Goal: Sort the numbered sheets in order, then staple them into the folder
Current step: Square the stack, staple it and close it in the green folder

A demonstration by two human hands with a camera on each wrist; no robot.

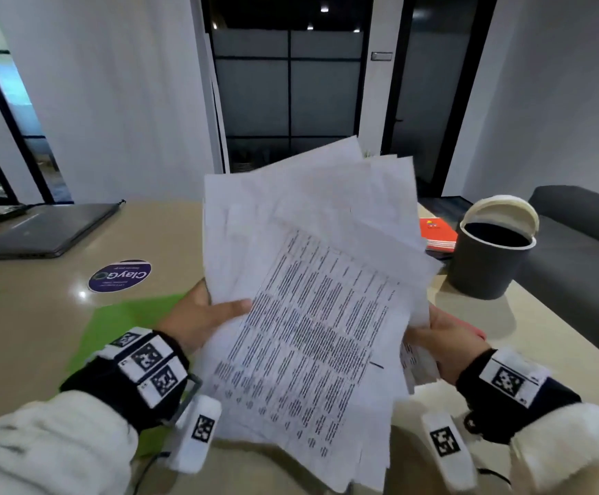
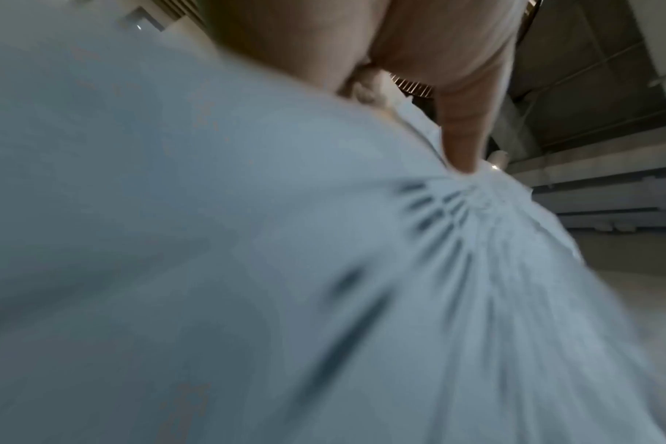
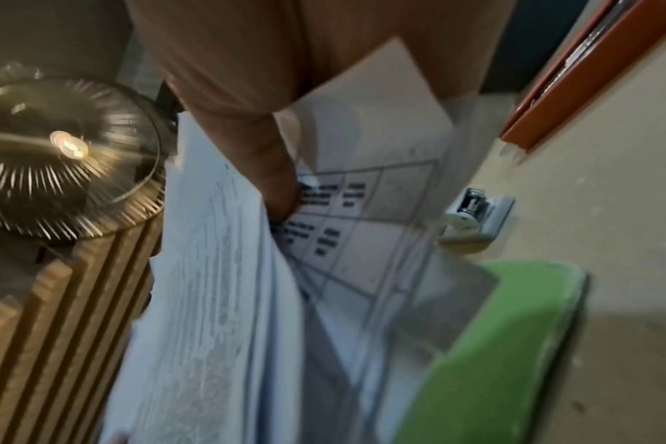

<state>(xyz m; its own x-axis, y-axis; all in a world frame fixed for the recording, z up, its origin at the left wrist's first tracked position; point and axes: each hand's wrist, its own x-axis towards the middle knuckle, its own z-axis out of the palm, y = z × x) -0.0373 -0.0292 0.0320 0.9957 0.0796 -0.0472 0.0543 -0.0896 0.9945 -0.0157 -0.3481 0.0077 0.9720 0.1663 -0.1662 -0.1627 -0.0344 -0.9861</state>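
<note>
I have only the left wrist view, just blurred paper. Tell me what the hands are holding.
Observer: Head view: left hand and right hand both hold a fanned, uneven stack of printed sheets above the table.
Operator: Locate the folder.
Observer: The green folder lies on the table below the left hand.
Operator: Find the stapler.
Observer: Right wrist view: a small white-and-metal device, likely the stapler, lies on the table beyond the folder.
</note>
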